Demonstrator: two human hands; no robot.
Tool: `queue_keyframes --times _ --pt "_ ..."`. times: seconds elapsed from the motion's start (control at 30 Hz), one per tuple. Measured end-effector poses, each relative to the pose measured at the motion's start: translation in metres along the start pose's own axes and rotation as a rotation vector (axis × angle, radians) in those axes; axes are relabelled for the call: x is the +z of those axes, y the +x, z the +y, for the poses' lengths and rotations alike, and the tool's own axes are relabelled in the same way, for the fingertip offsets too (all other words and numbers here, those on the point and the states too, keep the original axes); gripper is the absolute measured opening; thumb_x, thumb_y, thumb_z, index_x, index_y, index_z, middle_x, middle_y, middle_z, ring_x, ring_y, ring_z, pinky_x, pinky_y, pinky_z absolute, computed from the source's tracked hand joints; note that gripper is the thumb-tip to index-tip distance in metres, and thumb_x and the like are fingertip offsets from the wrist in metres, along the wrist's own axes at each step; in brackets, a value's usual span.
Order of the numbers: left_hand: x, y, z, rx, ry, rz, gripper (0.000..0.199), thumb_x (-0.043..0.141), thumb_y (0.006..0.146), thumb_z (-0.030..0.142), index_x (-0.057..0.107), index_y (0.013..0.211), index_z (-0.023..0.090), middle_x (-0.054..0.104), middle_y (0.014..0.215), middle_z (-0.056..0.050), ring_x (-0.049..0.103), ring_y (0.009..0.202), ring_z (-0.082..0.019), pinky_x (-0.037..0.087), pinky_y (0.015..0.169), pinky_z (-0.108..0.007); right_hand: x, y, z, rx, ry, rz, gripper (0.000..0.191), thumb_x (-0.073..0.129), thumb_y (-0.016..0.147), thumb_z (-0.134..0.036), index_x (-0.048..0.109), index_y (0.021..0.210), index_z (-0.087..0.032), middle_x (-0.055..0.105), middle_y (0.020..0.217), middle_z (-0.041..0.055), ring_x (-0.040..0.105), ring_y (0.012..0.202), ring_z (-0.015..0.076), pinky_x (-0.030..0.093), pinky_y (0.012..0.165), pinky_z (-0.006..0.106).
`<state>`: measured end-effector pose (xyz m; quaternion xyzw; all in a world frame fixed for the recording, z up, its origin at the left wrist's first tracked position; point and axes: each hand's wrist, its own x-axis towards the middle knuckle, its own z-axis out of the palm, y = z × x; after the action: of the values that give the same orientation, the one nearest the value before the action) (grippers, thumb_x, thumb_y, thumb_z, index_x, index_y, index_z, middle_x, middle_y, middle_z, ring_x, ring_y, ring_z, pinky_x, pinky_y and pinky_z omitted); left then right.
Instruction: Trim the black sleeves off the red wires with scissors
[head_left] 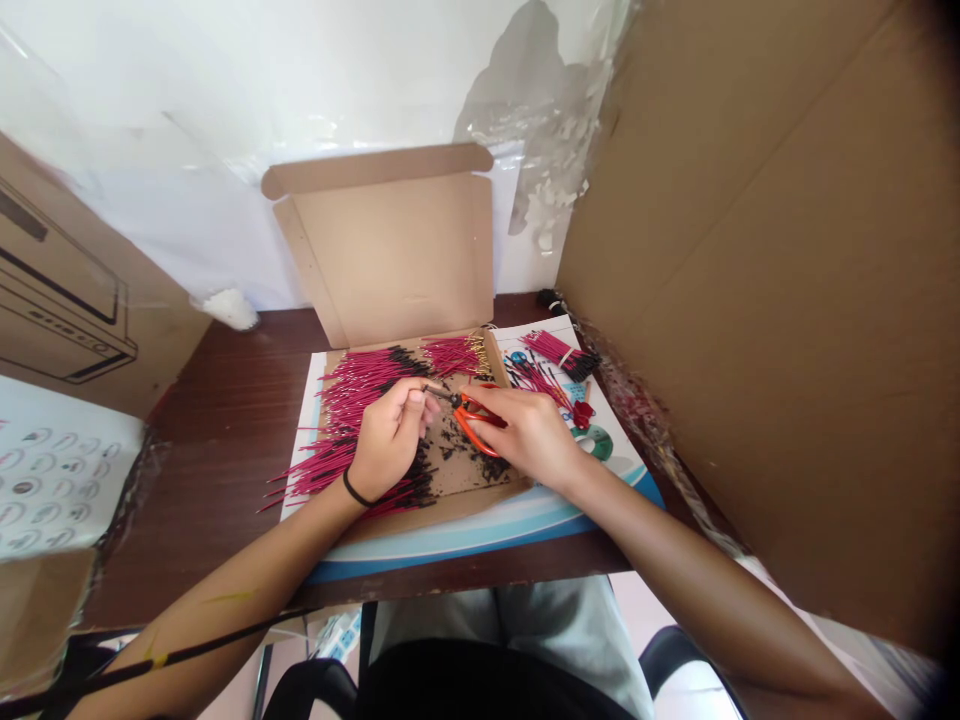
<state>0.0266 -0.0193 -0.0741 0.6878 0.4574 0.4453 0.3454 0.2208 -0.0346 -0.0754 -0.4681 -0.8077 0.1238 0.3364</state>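
My right hand (529,425) is closed round the orange handles of a pair of snips (472,415). Their dark blades point left and reach the fingertips of my left hand (394,430), which wears a black band at the wrist. My left hand is pinched on a thin, dark-ended piece (433,391); most of it is hidden by the fingers. Under both hands lies the cardboard box (480,478). Many thin pink-red, wire-like pieces with black ends (349,390) fill its left side, some jutting past the edge. Small black scraps (491,466) are scattered at its right.
The box's lid (405,255) stands up against the wall. More pink-red pieces with gold ends (454,355) lie at the back. To the right are a tied bundle (559,352), a green tape roll (594,442) and a tall cardboard panel (750,300). A white object (231,309) sits back left.
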Motion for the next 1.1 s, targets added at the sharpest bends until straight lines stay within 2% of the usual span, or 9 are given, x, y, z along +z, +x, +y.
queue_keyframes --times 0.1,0.23,0.4,0.57,0.7,0.77,0.83,0.93,1.1 --pt "0.002 0.002 -0.002 -0.06 -0.077 0.054 0.027 0.061 0.084 0.042 0.06 0.095 0.018 0.066 0.077 -0.001 0.06 0.057 -0.01 0.05 0.056 -0.022 0.0 0.0 0.0 -0.008 -0.014 0.02 0.035 0.059 0.086 -0.02 0.065 0.12 -0.015 0.072 0.11 0.0095 0.071 0.092 0.0209 0.056 0.084 0.032" --pt "0.001 0.003 -0.003 -0.081 -0.079 0.162 0.024 0.065 0.08 0.04 0.062 0.083 0.016 0.067 0.065 -0.001 0.062 0.055 -0.012 0.052 0.056 -0.023 0.001 -0.001 0.001 -0.039 -0.022 0.049 0.035 0.06 0.086 -0.021 0.065 0.12 -0.015 0.072 0.11 0.0098 0.071 0.091 0.0214 0.057 0.082 0.032" --pt "-0.003 0.003 0.005 -0.01 -0.004 0.022 0.031 0.055 0.088 0.041 0.06 0.07 0.016 0.064 0.058 -0.002 0.056 0.049 -0.009 0.047 0.05 -0.021 0.002 -0.001 0.002 -0.078 -0.04 0.039 0.033 0.059 0.087 -0.02 0.065 0.118 -0.014 0.074 0.102 0.01 0.071 0.088 0.0218 0.057 0.078 0.033" --pt "-0.006 0.004 0.005 0.056 -0.015 -0.086 0.038 0.046 0.092 0.047 0.057 0.073 0.016 0.06 0.054 -0.001 0.051 0.045 -0.008 0.044 0.047 -0.02 0.001 -0.001 0.004 -0.086 -0.034 0.036 0.032 0.058 0.087 -0.02 0.065 0.118 -0.014 0.073 0.104 0.0108 0.071 0.089 0.022 0.057 0.08 0.034" --pt "-0.005 0.005 0.001 0.058 -0.096 -0.151 0.039 0.042 0.094 0.047 0.056 0.076 0.016 0.062 0.058 -0.002 0.053 0.047 -0.008 0.045 0.048 -0.02 -0.001 0.0 0.003 -0.094 -0.029 0.049 0.032 0.058 0.088 -0.02 0.065 0.119 -0.013 0.073 0.104 0.0107 0.071 0.088 0.022 0.057 0.078 0.034" --pt "-0.004 0.005 -0.001 0.026 -0.119 -0.112 0.035 0.045 0.093 0.046 0.056 0.081 0.016 0.064 0.063 -0.002 0.054 0.047 -0.008 0.045 0.047 -0.02 -0.002 0.0 0.002 -0.087 -0.036 0.06 0.033 0.059 0.087 -0.019 0.065 0.119 -0.013 0.074 0.104 0.0107 0.071 0.088 0.0223 0.057 0.079 0.033" --pt "-0.004 0.005 -0.003 -0.017 -0.11 -0.021 0.029 0.054 0.09 0.045 0.056 0.086 0.016 0.064 0.066 -0.001 0.053 0.046 -0.007 0.044 0.046 -0.019 -0.003 0.0 0.002 -0.065 -0.045 0.055 0.035 0.06 0.086 -0.018 0.064 0.12 -0.013 0.074 0.102 0.0103 0.071 0.087 0.0226 0.057 0.079 0.034" --pt "-0.003 0.005 -0.005 -0.052 -0.08 0.067 0.029 0.059 0.086 0.045 0.056 0.085 0.016 0.063 0.065 0.0 0.053 0.045 -0.006 0.044 0.045 -0.018 -0.002 -0.001 0.003 -0.043 -0.06 0.026 0.036 0.06 0.086 -0.019 0.064 0.121 -0.013 0.074 0.102 0.0102 0.071 0.087 0.023 0.056 0.079 0.034" --pt "-0.003 0.005 0.001 -0.072 -0.102 0.019 0.038 0.053 0.087 0.053 0.055 0.08 0.016 0.058 0.06 0.001 0.048 0.044 -0.006 0.041 0.043 -0.018 -0.002 0.0 0.004 -0.051 -0.084 -0.017 0.036 0.057 0.087 -0.019 0.062 0.123 -0.015 0.073 0.106 0.0103 0.07 0.09 0.022 0.056 0.081 0.034"
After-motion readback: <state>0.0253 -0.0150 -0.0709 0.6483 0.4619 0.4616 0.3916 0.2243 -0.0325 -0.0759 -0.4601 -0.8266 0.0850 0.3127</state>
